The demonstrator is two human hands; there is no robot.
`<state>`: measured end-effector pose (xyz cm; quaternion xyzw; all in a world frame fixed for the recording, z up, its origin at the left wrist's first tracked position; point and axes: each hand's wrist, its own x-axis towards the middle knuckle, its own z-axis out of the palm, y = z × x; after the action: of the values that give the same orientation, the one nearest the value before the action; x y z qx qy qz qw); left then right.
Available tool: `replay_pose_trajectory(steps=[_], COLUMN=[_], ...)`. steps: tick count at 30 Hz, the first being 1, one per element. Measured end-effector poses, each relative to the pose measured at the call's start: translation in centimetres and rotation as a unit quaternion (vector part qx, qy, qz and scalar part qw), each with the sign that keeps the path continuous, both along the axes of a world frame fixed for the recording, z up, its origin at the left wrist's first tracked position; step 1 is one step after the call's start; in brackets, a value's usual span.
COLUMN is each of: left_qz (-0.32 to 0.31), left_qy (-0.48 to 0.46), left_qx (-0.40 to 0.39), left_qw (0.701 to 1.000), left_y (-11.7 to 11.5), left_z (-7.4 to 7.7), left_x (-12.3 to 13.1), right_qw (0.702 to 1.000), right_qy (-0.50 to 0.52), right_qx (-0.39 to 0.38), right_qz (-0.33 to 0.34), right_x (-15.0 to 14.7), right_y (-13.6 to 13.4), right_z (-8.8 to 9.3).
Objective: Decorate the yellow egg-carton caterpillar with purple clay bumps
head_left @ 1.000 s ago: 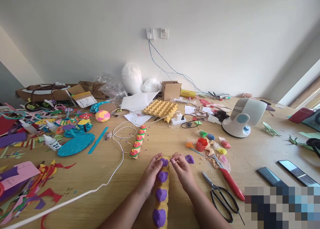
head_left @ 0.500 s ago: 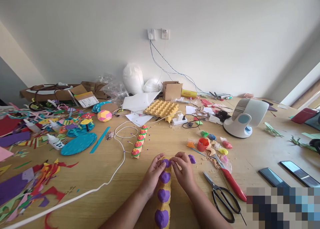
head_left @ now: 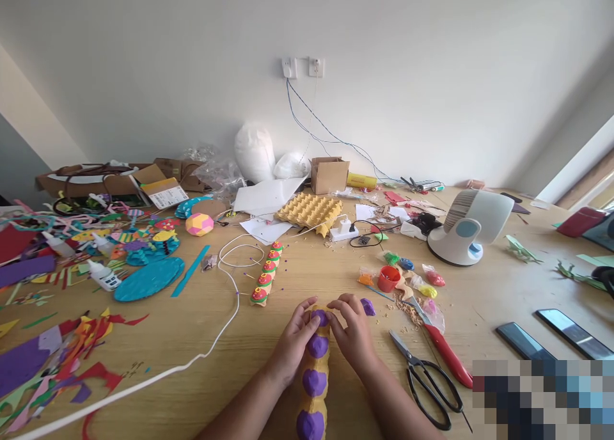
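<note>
A yellow egg-carton strip (head_left: 314, 363) with purple clay domes lies lengthwise on the wooden table in front of me. My left hand (head_left: 292, 341) curls round its far end from the left. My right hand (head_left: 352, 331) presses on the far purple dome (head_left: 320, 317) from the right, fingers bent. A loose lump of purple clay (head_left: 368, 306) lies just right of my right hand. A second carton strip (head_left: 267, 274), with red, yellow and green tops, lies farther back to the left.
Black scissors (head_left: 426, 379) and a red-handled knife (head_left: 444, 350) lie to the right, beside clay packets (head_left: 426, 285) and a red cup (head_left: 387, 277). A white fan (head_left: 467, 232), two phones (head_left: 547, 334), a white cable (head_left: 192, 357), an egg tray (head_left: 309, 210) and paper scraps (head_left: 62, 357) crowd the table.
My right hand has moved left from beside the loose purple lump onto the strip's far dome. The view has shifted slightly.
</note>
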<state>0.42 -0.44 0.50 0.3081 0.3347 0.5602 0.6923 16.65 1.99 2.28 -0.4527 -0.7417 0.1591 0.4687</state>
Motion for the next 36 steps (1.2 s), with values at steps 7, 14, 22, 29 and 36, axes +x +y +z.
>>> replay_pose_trajectory(steps=[7, 14, 22, 29, 36], left_qz=[0.016, 0.003, -0.01, -0.027, -0.027], left_qy=[0.003, -0.042, -0.014, 0.036, 0.054], left_qx=[-0.017, -0.032, -0.007, 0.02, 0.02], left_qw=[1.0, 0.999, 1.0, 0.999, 0.998], left_y=[0.0, 0.3, 0.2, 0.1, 0.1], left_z=[-0.1, 0.1, -0.1, -0.8, -0.4], left_x=[-0.1, -0.2, -0.2, -0.3, -0.2], right_qw=[0.999, 0.962, 0.773, 0.68, 0.656], right_qy=[0.02, 0.197, 0.46, 0.532, 0.572], right_qx=[-0.009, -0.186, -0.406, -0.465, -0.455], right_qz=[0.032, 0.039, 0.16, 0.196, 0.187], right_x=[0.0, -0.5, -1.3, -1.0, -1.2], right_y=[0.0, 0.3, -0.7, -0.7, -0.6], right_z=[-0.1, -0.7, 0.4, 0.5, 0.2])
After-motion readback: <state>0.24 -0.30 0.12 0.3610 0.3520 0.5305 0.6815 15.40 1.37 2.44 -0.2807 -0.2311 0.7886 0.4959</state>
